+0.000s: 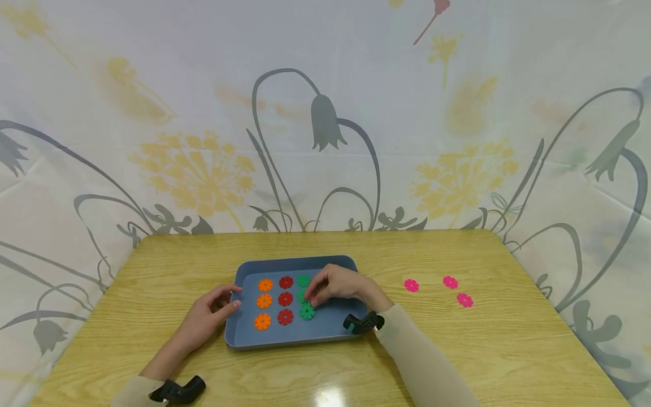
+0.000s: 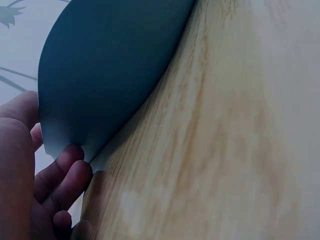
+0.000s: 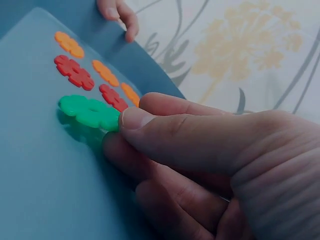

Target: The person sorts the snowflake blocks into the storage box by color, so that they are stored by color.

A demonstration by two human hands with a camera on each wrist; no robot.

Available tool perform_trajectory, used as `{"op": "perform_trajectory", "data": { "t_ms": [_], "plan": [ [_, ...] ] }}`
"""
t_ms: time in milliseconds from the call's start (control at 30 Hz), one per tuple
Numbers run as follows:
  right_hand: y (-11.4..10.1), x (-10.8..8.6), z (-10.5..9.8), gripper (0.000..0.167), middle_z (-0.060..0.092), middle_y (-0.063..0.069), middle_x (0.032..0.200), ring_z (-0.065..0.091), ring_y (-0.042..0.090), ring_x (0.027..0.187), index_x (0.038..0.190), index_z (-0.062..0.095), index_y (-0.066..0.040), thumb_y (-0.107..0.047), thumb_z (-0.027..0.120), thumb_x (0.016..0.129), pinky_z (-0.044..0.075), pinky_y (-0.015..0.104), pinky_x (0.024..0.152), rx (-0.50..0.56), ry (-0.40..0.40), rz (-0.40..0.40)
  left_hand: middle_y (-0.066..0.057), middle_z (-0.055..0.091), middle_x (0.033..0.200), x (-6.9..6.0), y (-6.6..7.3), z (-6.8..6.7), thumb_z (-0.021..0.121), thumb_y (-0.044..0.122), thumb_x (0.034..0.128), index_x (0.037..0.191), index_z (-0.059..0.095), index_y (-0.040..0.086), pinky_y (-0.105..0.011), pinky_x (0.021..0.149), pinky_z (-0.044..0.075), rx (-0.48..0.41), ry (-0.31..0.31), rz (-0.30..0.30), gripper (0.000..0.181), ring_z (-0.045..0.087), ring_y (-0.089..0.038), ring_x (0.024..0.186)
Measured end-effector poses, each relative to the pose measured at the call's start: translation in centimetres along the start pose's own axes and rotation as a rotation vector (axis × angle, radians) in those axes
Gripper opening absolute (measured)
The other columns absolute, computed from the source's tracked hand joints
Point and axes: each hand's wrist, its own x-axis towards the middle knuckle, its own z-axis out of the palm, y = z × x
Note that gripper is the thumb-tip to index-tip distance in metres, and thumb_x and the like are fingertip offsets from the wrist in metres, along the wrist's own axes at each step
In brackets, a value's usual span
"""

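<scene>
My right hand [image 1: 338, 284] is over the blue tray [image 1: 333, 327], its thumb and finger pinching a green notched disc [image 3: 89, 111] by the edge. In the right wrist view that disc stands slightly above the tray floor, tilted. Other green discs [image 1: 303, 280] lie just beyond it, partly covered by the fingers. To their left run a column of red discs [image 1: 285, 299] and a column of orange discs [image 1: 264, 301]. My left hand [image 1: 207, 316] holds the tray's left wall, fingers over the rim and others against the outside [image 2: 70, 175].
Three pink notched discs [image 1: 450, 282] lie on the wooden table [image 1: 508, 350] right of the tray. A patterned cloth [image 1: 325, 169] hangs behind the table. The tray's raised rim surrounds the discs.
</scene>
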Motion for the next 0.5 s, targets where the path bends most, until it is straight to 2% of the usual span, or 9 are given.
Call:
{"op": "perform_trajectory", "data": {
  "t_ms": [267, 500],
  "plan": [
    [0.17, 0.02, 0.06, 0.019, 0.075, 0.008, 0.096, 0.072, 0.016, 0.088, 0.105, 0.076, 0.004, 0.002, 0.076, 0.086, 0.056, 0.033, 0.079, 0.030, -0.012, -0.014, -0.005, 0.056, 0.097, -0.17, 0.07, -0.02, 0.068, 0.020, 0.0966, 0.126, 0.066, 0.009, -0.027, 0.070, 0.045, 0.005, -0.002, -0.002, 0.031, 0.052, -0.015, 0.079],
    [-0.08, 0.06, -0.02, 0.019, 0.075, 0.006, 0.095, 0.071, 0.017, 0.086, 0.105, 0.076, 0.002, -0.002, 0.076, 0.087, 0.055, 0.033, 0.077, 0.014, 0.074, -0.040, -0.005, 0.057, 0.100, -0.13, 0.02, -0.01, 0.068, 0.022, 0.0970, 0.126, 0.066, 0.011, -0.027, 0.071, 0.046, 0.014, 0.000, -0.005, 0.031, 0.053, -0.016, 0.081]
  ]
}}
